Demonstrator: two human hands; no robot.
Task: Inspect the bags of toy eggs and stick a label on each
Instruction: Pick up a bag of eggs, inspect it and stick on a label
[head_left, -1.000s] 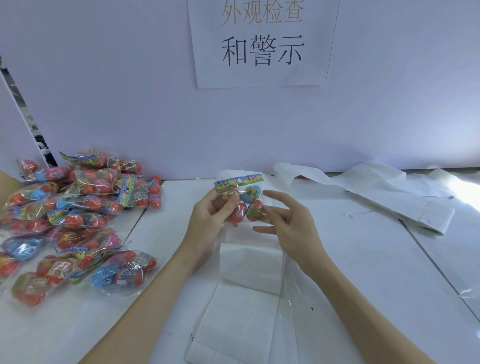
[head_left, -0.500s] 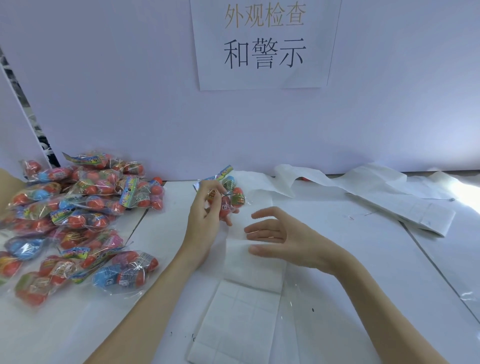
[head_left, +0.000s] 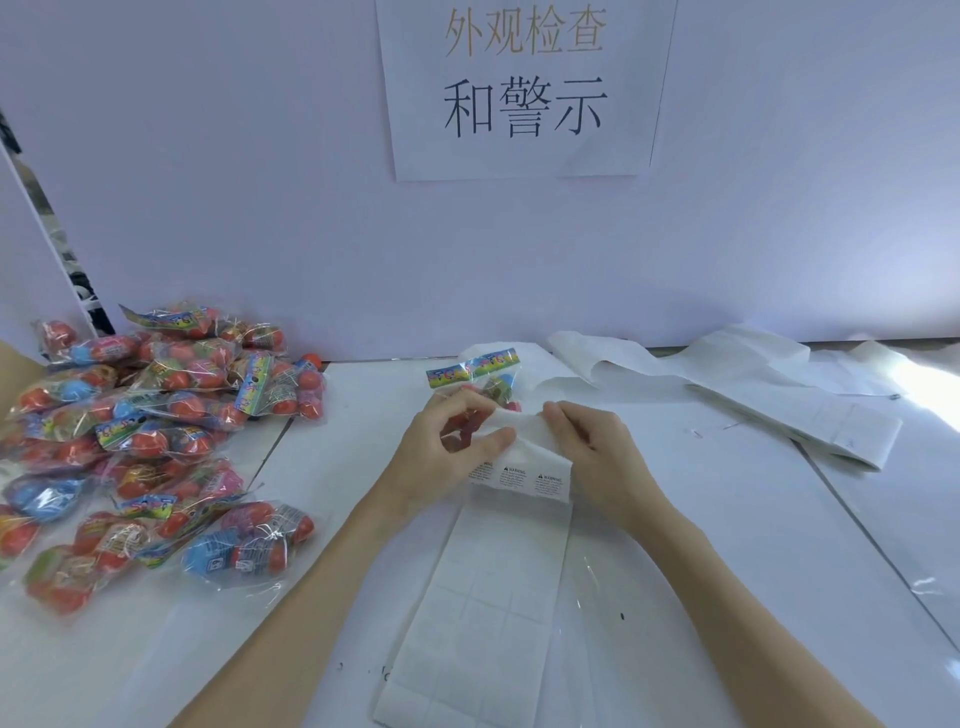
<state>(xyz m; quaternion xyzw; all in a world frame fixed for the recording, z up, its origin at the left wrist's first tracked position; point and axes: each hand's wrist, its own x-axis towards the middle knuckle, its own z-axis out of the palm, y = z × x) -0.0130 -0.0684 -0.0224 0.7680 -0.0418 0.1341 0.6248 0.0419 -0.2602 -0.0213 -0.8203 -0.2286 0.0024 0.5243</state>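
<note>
Your left hand (head_left: 441, 441) grips a bag of toy eggs (head_left: 480, 382) and pinches the label strip (head_left: 519, 467) with your right hand (head_left: 587, 447), hands close together above the table (head_left: 727, 519). The pile of bags (head_left: 150, 431) lies to your left.

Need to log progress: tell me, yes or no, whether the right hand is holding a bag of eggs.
No: the right hand pinches the label strip, while the left hand holds the bag.

The pile of bags (head_left: 150, 447) lies left of the left hand (head_left: 447, 452); the label strip (head_left: 483, 597) runs under both hands; loose backing paper (head_left: 779, 395) lies right of the right hand (head_left: 592, 452).
</note>
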